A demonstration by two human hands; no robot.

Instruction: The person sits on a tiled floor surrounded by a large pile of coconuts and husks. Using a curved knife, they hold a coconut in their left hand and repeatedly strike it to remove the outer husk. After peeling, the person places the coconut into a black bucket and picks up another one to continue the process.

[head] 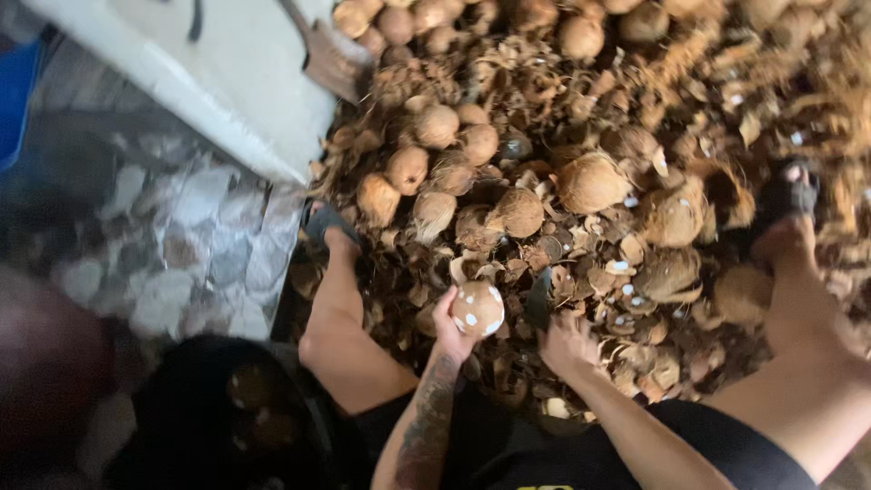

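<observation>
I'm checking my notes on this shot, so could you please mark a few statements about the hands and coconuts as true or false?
1. The left hand holds a partly peeled coconut. True.
2. The right hand is empty. False: it grips a dark blade.
3. The coconut pile lies on a clean table. False: it lies among husk scraps.
4. Both feet rest in the husks. True: left foot, right foot.
</observation>
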